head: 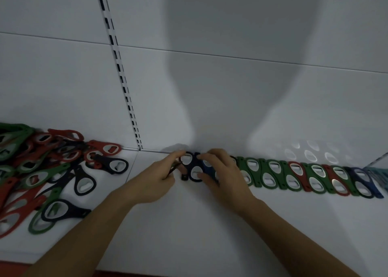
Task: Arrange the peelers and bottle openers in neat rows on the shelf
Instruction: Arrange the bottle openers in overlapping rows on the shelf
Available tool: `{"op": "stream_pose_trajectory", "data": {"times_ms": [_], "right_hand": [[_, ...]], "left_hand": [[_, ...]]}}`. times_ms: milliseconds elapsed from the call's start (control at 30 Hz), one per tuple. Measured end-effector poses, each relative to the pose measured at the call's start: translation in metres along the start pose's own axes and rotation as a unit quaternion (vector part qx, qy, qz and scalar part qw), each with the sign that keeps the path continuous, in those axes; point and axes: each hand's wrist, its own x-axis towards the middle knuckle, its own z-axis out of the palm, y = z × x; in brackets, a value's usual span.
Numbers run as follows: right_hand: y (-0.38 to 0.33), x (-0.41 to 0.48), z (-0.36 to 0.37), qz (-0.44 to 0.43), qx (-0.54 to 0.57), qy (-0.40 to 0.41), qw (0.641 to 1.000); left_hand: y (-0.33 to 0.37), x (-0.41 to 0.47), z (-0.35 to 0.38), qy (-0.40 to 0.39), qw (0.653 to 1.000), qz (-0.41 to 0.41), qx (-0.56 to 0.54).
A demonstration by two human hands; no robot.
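A row of green, red and dark blue bottle openers (304, 177) lies side by side along the back of the white shelf (189, 224), running right from the middle. At its left end sit two dark blue openers (192, 165). My left hand (155, 176) touches them from the left with thumb and forefinger, while its lower fingers curl round a thin dark piece (175, 168). My right hand (222, 171) rests on the row's left end, fingertips pressing the dark openers. A loose pile of openers (42, 171) lies at the left.
The shelf's white back panel (231, 87) rises right behind the row. A slotted upright (123, 83) divides the panel above the pile. At the far right, some pale teal items (380, 176) continue the row. A red strip (12, 267) edges the shelf front.
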Motion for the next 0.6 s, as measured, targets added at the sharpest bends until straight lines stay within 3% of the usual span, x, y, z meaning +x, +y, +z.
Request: {"op": "stream_pose_trajectory", "data": {"times_ms": [100,200,267,333,433,500,600], "right_hand": [[-0.018,0.014,0.004,-0.013,0.107,-0.033,0.994],[-0.027,0.029,0.006,0.069,0.251,-0.008,0.966],[-0.030,0.038,0.006,0.106,0.319,-0.042,0.941],[-0.033,0.045,0.010,0.103,0.341,-0.081,0.931],[-0.037,0.051,0.015,0.114,0.374,-0.056,0.919],[-0.037,0.051,0.016,0.095,0.355,-0.005,0.930],[-0.034,0.046,0.018,-0.025,0.232,0.095,0.968]], "left_hand": [[0.005,-0.006,-0.001,-0.008,0.995,0.002,-0.102],[0.003,-0.013,-0.003,0.033,0.986,-0.001,-0.161],[-0.001,-0.016,-0.008,0.057,0.986,0.005,-0.158],[-0.005,-0.020,-0.012,0.055,0.985,0.008,-0.160],[-0.009,-0.023,-0.016,0.072,0.981,-0.004,-0.179],[-0.016,-0.026,-0.022,0.149,0.979,-0.032,-0.132],[-0.029,-0.032,-0.035,0.289,0.954,-0.069,0.034]]}}
